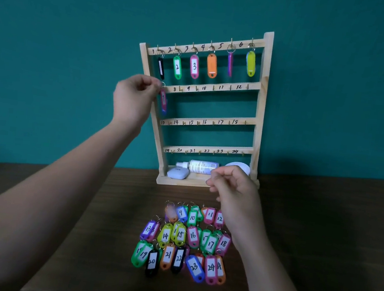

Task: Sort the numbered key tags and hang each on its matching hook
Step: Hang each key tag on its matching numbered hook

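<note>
A wooden hook rack (260,110) stands upright against the teal wall, with four numbered rails. Several coloured tags hang along its top rail, among them a green tag marked 2 (177,67) and a pink tag marked 3 (194,66). My left hand (133,96) pinches the ring of a pink key tag (163,101) at the left end of the second rail; the tag hangs below my fingers. My right hand (233,190) hovers with loosely curled fingers above the pile of numbered tags (185,242) on the table, holding nothing that I can see.
On the rack's base shelf lie a white spray bottle (198,166), a small pale case (178,173) and a white round object (238,167). The dark wooden table (319,230) stretches around the tag pile.
</note>
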Motion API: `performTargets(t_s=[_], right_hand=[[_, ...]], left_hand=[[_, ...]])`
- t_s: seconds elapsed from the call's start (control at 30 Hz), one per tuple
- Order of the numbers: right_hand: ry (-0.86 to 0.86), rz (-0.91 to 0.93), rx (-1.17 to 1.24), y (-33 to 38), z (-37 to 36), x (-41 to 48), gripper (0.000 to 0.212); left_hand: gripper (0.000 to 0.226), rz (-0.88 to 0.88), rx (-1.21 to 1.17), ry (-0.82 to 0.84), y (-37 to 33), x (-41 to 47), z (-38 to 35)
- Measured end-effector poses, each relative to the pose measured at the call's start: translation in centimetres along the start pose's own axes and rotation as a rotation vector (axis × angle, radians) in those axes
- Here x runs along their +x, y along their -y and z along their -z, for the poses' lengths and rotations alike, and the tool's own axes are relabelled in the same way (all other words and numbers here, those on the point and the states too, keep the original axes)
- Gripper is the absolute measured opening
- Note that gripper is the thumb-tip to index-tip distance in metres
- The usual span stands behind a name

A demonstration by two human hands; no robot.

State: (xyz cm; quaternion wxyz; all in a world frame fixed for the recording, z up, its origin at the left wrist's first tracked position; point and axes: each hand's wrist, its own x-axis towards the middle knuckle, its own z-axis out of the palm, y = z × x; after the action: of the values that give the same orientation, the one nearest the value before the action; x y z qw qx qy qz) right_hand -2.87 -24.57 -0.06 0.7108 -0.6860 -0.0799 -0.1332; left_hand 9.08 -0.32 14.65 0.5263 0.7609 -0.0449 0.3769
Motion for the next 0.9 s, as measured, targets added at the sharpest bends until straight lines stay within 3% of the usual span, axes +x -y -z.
performTargets(t_s=[0.13, 0.63, 0.9], right_hand=[[0.029, 0.003, -0.043, -0.1, -0.1, 0.0, 0.014], [0.063, 0.022, -0.134, -0.4, 0.2, 0.1, 0.017], [0.092, 0.027, -0.304, -1.1, 0.1, 0.2, 0.010]], left_hand=[[0.011, -0.012, 0.048, -0.080, -0.1, 0.1, -0.2], [0.009, 0.087, 0.112, 0.018, 2.0, -4.1, 0.0], [0.006, 0.208, 0.274, 0.443, 5.7, -11.3, 0.3]])
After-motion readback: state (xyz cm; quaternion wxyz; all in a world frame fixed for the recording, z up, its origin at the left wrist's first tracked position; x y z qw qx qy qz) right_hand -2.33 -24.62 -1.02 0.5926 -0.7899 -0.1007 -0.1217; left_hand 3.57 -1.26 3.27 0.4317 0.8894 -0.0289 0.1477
